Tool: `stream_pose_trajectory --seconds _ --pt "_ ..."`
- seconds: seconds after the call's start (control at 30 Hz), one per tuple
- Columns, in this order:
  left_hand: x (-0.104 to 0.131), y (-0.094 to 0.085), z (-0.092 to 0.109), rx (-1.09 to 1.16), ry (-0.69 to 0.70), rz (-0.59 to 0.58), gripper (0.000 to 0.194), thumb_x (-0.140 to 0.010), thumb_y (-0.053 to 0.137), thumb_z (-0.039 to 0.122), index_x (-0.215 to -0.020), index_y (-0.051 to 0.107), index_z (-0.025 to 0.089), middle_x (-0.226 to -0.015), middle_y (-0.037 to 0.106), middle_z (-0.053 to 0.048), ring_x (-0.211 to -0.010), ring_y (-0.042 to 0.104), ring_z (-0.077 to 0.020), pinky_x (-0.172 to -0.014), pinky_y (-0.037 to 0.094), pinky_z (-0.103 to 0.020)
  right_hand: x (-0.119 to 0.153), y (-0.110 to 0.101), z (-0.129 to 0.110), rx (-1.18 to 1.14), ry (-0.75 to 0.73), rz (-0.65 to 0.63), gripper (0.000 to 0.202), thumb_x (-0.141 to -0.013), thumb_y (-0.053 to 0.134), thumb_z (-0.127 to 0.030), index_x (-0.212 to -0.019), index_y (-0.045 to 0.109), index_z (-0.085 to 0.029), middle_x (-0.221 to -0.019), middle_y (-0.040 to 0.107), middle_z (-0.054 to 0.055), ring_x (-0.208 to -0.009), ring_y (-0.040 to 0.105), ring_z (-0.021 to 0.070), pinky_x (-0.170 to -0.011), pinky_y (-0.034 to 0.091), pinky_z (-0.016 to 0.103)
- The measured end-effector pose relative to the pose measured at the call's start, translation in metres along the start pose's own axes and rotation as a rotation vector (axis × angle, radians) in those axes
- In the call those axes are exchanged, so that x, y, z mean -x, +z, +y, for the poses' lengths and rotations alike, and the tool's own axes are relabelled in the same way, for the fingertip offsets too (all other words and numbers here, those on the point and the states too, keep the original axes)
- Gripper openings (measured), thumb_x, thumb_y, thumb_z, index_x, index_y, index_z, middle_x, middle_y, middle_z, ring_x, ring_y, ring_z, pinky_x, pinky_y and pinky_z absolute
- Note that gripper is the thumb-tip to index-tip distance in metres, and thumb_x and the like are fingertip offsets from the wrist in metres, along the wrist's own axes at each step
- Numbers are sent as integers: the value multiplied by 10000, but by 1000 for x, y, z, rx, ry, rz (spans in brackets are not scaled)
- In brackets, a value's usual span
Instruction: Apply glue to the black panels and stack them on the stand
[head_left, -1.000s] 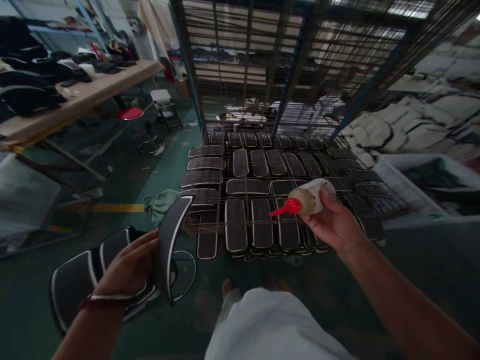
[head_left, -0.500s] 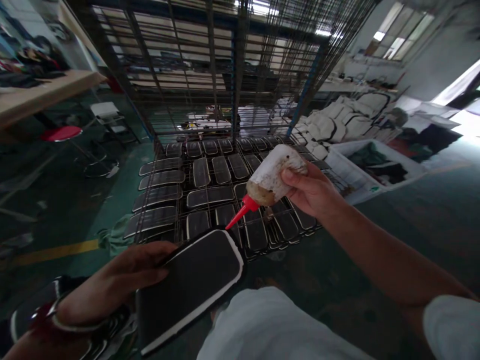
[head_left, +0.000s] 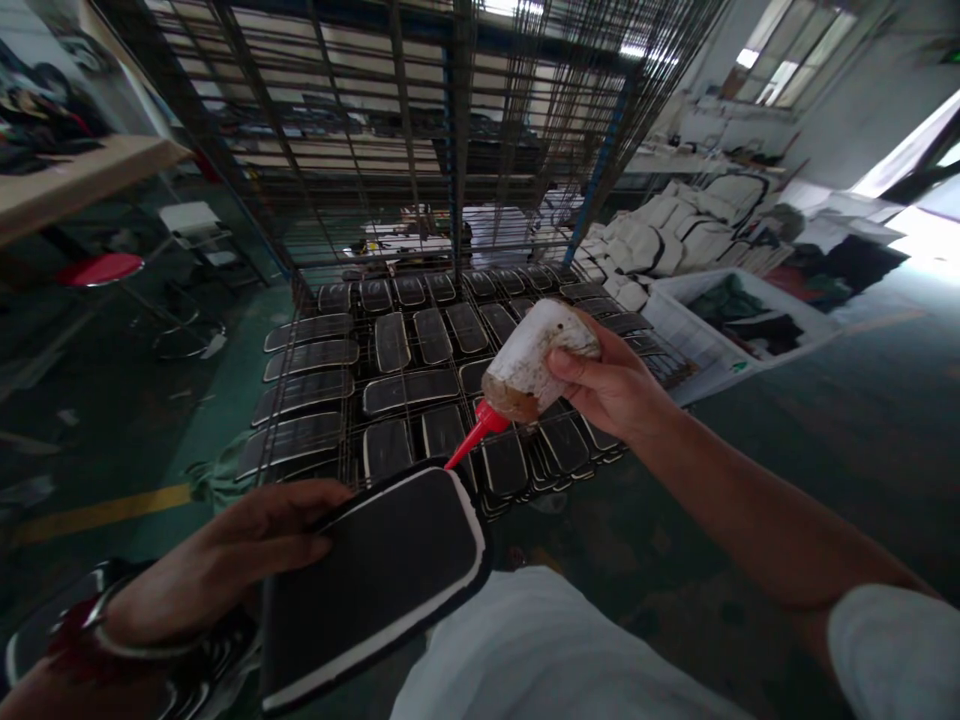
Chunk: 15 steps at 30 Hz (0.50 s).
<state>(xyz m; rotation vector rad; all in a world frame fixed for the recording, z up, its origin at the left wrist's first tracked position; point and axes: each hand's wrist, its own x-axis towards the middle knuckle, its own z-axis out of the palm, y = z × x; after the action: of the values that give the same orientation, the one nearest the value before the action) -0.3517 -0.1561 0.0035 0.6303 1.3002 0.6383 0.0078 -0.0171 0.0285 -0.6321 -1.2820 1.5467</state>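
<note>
A dark flat panel (head_left: 375, 575) with rounded corners and a white line along its border is tilted in front of me. My left hand (head_left: 262, 530) grips its left edge, thumb on top. My right hand (head_left: 607, 375) is closed round a stained white bottle (head_left: 529, 360), tipped downward. The bottle's red nozzle (head_left: 478, 432) has its tip at the panel's upper edge, near the upper right corner. Whether the tip touches the surface is too small to tell.
Beyond the panel, a wire rack (head_left: 450, 150) carries many similar dark pads (head_left: 409, 392). A white bin (head_left: 742, 330) holding cloth stands at right, by piled white pieces (head_left: 675, 240). At left are a red stool (head_left: 101, 268) and a table (head_left: 90, 180).
The bottle and my right hand have shifted slightly left and down in view, the nozzle tip still at the panel's upper edge. The background has also shifted left. Both hands keep their hold.
</note>
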Motion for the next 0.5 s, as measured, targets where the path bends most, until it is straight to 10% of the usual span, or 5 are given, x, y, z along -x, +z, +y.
stream_pose_trajectory --seconds 0.2,0.5 --pt "6 -3 1 -84 126 -91 289 -719 947 241 -1001 902 285 -962 879 -96 -758 833 -316 -665 701 -387 0 3 -3 0 2 17 510 -687 1000 -343 -1117 734 -277 -978 722 -20 -863 669 180 -777 594 292" --pt "-3 -13 -4 76 69 -38 374 -620 959 71 -924 901 280 -896 877 -89 -704 833 -341 -584 711 -416 0 3 -1 32 -3 9 514 -695 995 -383 -1126 730 -293 -975 719 -17 -856 671 189 -789 599 324"
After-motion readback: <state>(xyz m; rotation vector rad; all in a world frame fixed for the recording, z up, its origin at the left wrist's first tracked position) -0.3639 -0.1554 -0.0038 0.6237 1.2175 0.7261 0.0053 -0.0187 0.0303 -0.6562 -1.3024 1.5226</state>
